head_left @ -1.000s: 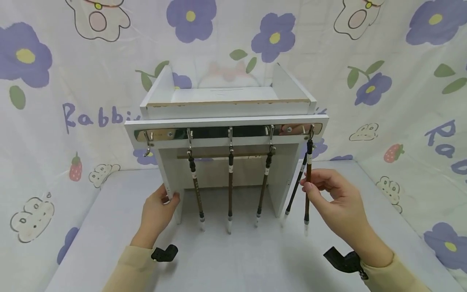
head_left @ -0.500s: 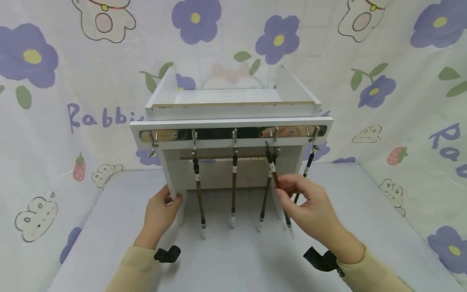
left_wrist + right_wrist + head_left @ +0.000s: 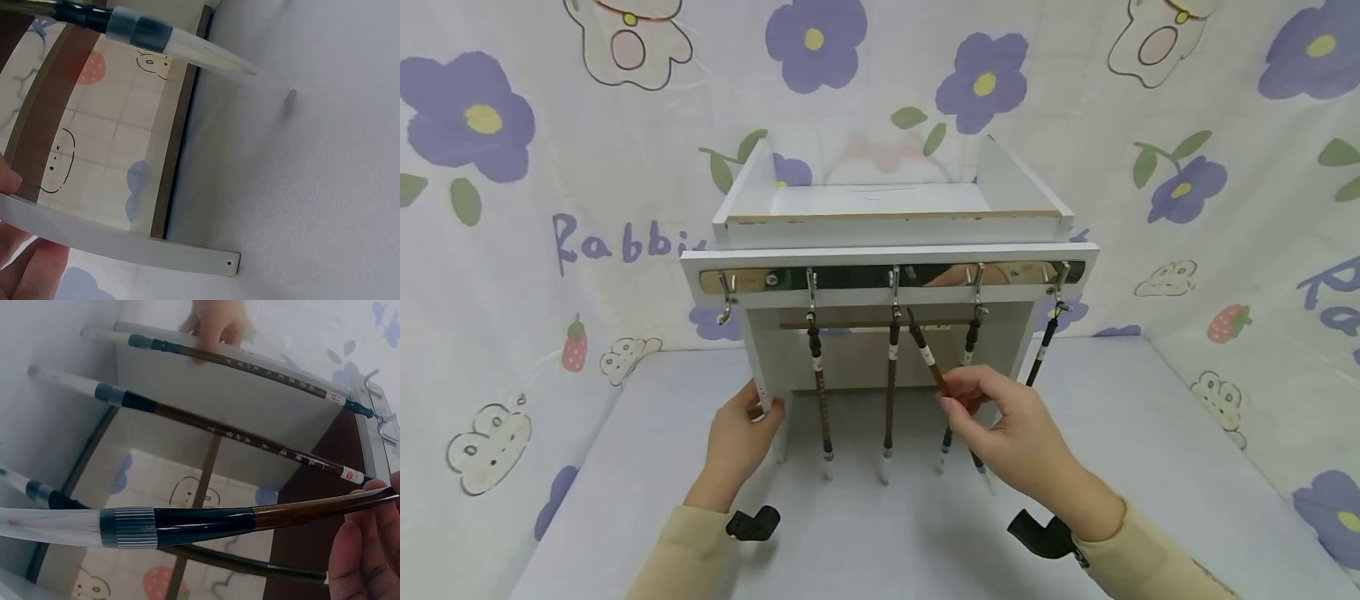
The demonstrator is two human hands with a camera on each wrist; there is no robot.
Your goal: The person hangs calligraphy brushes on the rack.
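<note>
Across the lower half of the frame a brown calligraphy brush (image 3: 206,524) lies nearly level, its clear cap at lower left, pinched by the right hand (image 3: 369,550) at lower right. Above it two hanging brushes (image 3: 250,434) slant before the white rack (image 3: 206,394); the left hand (image 3: 215,322) grips the rack's edge at top.

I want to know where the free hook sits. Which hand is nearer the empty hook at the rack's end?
Left. The left hand grips the rack's leg just below the empty hook; the right hand holds a brush past the middle.

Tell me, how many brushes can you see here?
5. Four brushes hang from the rack's hooks: second, third, fourth and fifth. The right hand holds one brush, tilted. The first hook is bare.
</note>
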